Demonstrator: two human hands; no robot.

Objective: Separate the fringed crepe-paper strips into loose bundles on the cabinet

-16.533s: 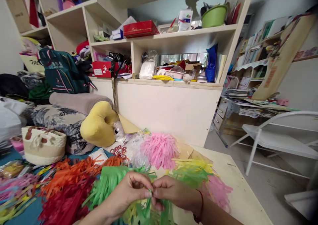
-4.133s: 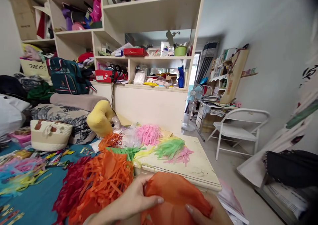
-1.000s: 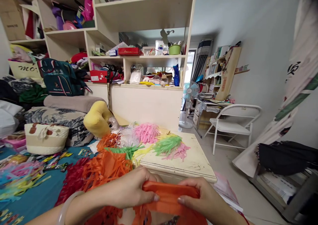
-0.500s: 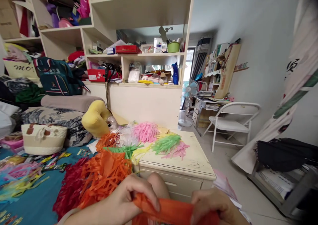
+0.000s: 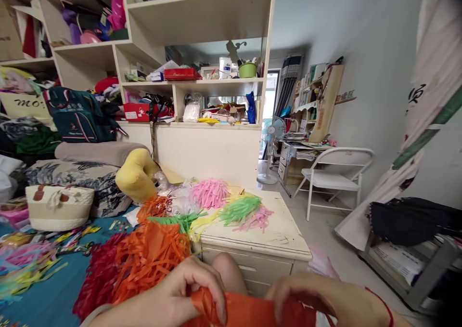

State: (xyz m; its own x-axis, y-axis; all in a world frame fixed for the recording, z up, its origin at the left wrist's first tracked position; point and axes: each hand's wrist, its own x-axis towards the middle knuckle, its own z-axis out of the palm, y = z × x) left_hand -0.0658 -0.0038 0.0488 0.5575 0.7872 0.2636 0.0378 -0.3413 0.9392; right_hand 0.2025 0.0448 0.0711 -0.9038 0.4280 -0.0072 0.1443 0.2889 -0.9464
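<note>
At the bottom edge of the head view my left hand (image 5: 187,293) curls its fingers over the left end of a folded orange tissue paper (image 5: 249,310). My right hand (image 5: 325,300) pinches the same paper at its right end; it is slightly blurred. The paper's lower part runs out of view. Behind my left hand lie an orange fringed tassel (image 5: 147,257) and a dark red tassel (image 5: 96,281) on a teal blanket (image 5: 54,298). My knee (image 5: 227,274) shows between the hands.
A cream bedside cabinet (image 5: 274,240) carries pink (image 5: 209,192) and green tassels (image 5: 240,209). A yellow cushion (image 5: 135,175), a woven bag (image 5: 57,206) and crowded shelves (image 5: 202,84) stand behind. A white folding chair (image 5: 334,173) is at the right.
My hands have sunk lower in view with the orange paper, now bunched tighter between them. My right hand has shifted right. The view has tilted up slightly.
</note>
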